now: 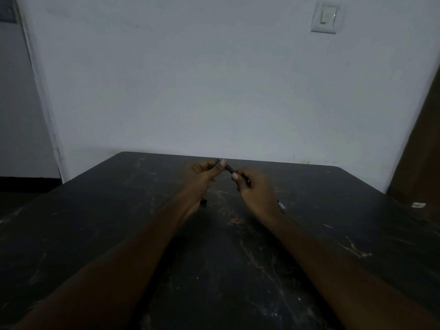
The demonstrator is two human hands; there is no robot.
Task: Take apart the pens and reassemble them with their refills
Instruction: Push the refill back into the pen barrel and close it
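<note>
A dark pen (229, 168) with a blue end is held above the far middle of the black table (119, 222). My left hand (202, 177) pinches its blue end between thumb and fingers. My right hand (256, 189) grips the other end with curled fingers. Only a short dark stretch of the pen shows between the two hands. Another pen part (281, 206), pale at its tip, peeks out from under my right wrist. A small dark piece (204, 201) lies on the table under my left hand.
The black marbled table runs up to a white wall. A small white object (418, 205) lies near the table's right edge. A brown door stands at the far right, and a light switch (325, 17) is on the wall.
</note>
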